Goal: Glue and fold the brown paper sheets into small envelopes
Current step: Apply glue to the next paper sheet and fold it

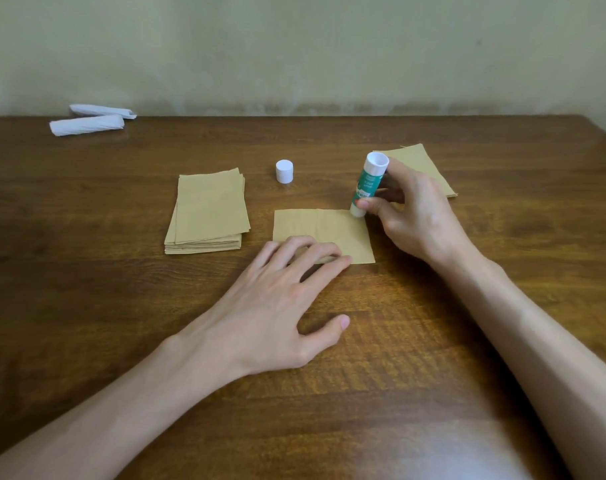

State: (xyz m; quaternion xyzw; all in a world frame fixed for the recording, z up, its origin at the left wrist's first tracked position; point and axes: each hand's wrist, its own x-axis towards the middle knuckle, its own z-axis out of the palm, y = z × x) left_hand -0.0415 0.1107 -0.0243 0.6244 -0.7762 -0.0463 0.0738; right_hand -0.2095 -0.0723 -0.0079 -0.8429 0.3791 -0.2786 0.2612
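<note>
In the head view, my right hand (415, 209) grips the green and white glue stick (367, 185), tip down on the far right corner of the flat brown paper sheet (329, 230), in the middle of the brown wooden table (87, 306). My left hand (277, 306), fingers flat, presses its near edge. The sheet's right edge runs from the tip toward me.

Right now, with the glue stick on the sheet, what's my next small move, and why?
Probably drag the glue stick down the sheet's right edge: its tip sits at the far right corner, and the left hand pins the sheet flat.
</note>
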